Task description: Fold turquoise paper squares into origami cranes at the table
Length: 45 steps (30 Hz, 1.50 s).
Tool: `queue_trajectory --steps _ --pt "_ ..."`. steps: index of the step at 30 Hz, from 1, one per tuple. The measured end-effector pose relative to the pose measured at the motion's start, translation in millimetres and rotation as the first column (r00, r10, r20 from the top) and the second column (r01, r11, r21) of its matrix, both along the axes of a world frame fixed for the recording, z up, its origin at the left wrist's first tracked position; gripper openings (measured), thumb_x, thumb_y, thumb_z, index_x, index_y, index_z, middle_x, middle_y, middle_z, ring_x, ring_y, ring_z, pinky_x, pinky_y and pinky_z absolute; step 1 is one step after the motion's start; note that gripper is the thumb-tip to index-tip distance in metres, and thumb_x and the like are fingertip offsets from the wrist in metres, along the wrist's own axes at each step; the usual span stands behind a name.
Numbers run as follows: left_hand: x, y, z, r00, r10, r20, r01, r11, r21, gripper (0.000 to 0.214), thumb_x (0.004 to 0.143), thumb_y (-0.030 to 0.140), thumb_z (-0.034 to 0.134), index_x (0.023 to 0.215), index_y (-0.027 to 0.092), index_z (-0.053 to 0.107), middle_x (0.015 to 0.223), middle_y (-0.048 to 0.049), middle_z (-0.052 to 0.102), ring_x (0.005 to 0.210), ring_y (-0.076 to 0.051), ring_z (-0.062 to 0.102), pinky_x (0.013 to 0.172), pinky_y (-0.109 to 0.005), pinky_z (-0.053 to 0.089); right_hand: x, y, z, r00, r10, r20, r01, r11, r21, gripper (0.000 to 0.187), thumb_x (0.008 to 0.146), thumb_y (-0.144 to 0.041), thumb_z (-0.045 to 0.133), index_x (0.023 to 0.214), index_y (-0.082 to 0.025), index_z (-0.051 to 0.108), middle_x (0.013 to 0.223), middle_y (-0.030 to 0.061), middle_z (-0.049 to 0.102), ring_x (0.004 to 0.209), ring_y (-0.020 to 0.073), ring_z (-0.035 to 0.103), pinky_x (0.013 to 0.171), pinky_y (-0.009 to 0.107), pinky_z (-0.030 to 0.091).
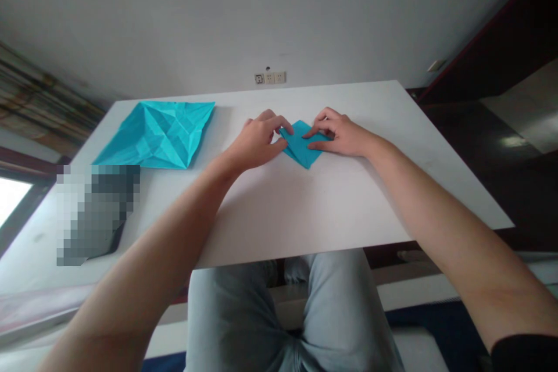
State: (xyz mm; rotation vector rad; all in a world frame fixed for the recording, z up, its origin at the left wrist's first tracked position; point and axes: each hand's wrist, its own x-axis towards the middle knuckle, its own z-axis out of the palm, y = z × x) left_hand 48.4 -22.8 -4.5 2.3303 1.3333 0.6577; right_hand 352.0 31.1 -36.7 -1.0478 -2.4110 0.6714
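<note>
A small folded square of blue paper (300, 142) lies on the white table with one corner pointing toward me. My left hand (261, 138) pinches its left corner between thumb and fingers, where layered edges show. On the right side, my right hand (340, 133) has its thumb and index fingertip pressed on the paper's top, the other fingers curled. Whether the right fingers grip an edge or only press down is hard to make out.
A larger creased sheet of blue paper (163, 133) lies at the table's back left. Nearer me is a pixelated dark-edged object (102, 215). The white table (296, 215) meets a wall with sockets (270, 78). My legs are below its front edge.
</note>
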Motion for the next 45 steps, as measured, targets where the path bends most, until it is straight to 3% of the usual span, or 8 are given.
queue_trajectory --steps 6,11,20,24,30,37,42,45 --pt "-3 -4 -0.7 0.988 -0.065 -0.137 0.068 0.998 0.015 0.03 0.105 0.026 0.065 0.125 0.023 0.087 0.156 -0.0164 0.066 0.099 -0.022 0.077 0.124 -0.056 0.053 0 -1 1.0 1.0 0.013 0.002 -0.013 1.0 -0.012 0.035 0.099 -0.061 0.093 0.122 -0.035 0.096 0.131 0.0069 0.066 0.091 0.0215 0.062 0.1 0.049 0.059" --pt "0 -1 -8.1 0.996 -0.082 -0.041 0.082 0.997 -0.003 0.044 0.109 0.035 0.065 0.151 0.024 0.074 0.142 -0.0116 0.08 0.108 -0.026 0.08 0.12 -0.049 0.051 -1 -3 4.0 0.998 0.06 -0.032 -0.062 0.996 -0.064 0.034 0.092 -0.056 0.099 0.119 -0.035 0.096 0.13 0.0055 0.066 0.092 0.0209 0.062 0.097 0.046 0.057" --pt "19 -7 -22.4 0.99 0.125 -0.062 -0.122 0.991 0.064 0.047 0.106 0.044 0.085 0.144 0.023 0.069 0.154 -0.0156 0.073 0.127 -0.033 0.077 0.126 -0.055 0.046 -4 -3 5.9 0.997 0.052 -0.059 -0.057 0.994 -0.089 0.049 0.084 -0.057 0.104 0.126 -0.033 0.092 0.127 0.0078 0.069 0.095 0.0261 0.064 0.091 0.046 0.057" --pt "21 -10 -22.9 0.988 0.09 -0.124 -0.082 0.995 0.065 0.03 0.11 0.044 0.08 0.131 0.024 0.078 0.145 -0.0156 0.074 0.136 -0.038 0.071 0.127 -0.06 0.045 -6 -3 3.2 0.992 0.045 -0.118 -0.053 0.996 -0.068 0.059 0.08 -0.055 0.107 0.13 -0.031 0.088 0.126 0.0088 0.07 0.099 0.0281 0.066 0.089 0.045 0.059" --pt "22 -19 -14.6 0.967 0.091 -0.238 -0.064 0.991 0.12 0.065 0.104 0.061 0.086 0.154 0.02 0.08 0.157 -0.0241 0.069 0.147 -0.05 0.061 0.129 -0.068 0.041 -5 -1 0.2 0.99 0.044 -0.136 -0.051 0.998 -0.042 0.034 0.088 -0.046 0.1 0.114 -0.029 0.088 0.118 0.0076 0.07 0.088 0.0236 0.06 0.084 0.043 0.059" --pt "27 -26 -7.5 0.952 0.013 -0.306 0.025 0.992 0.121 0.049 0.111 0.052 0.075 0.15 0.026 0.089 0.14 -0.0186 0.077 0.13 -0.042 0.076 0.128 -0.065 0.043 -6 -1 0.3 0.992 0.032 -0.12 -0.04 0.997 -0.061 0.026 0.095 -0.05 0.094 0.111 -0.029 0.09 0.117 0.008 0.067 0.089 0.0246 0.061 0.089 0.046 0.059" --pt "25 -22 -6.8 0.975 -0.024 -0.22 0.05 0.992 0.116 0.034 0.109 0.045 0.077 0.131 0.026 0.094 0.131 -0.0136 0.085 0.118 -0.036 0.082 0.122 -0.058 0.048 -7 2 -8.9 0.988 -0.119 -0.099 0.126 0.99 0.063 0.049 0.088 -0.052 0.1 0.125 -0.025 0.083 0.126 0.0134 0.072 0.111 0.0362 0.069 0.106 0.058 0.06" --pt "25 -17 -7.9 0.988 0.021 -0.155 -0.01 0.997 0.073 0.023 0.11 0.035 0.073 0.118 0.023 0.091 0.119 -0.0099 0.088 0.108 -0.03 0.083 0.117 -0.052 0.051 -9 3 -12.8 0.984 -0.175 -0.046 0.179 0.977 0.119 0.044 0.088 -0.05 0.099 0.119 -0.024 0.081 0.129 0.0159 0.073 0.125 0.0427 0.07 0.116 0.065 0.057"
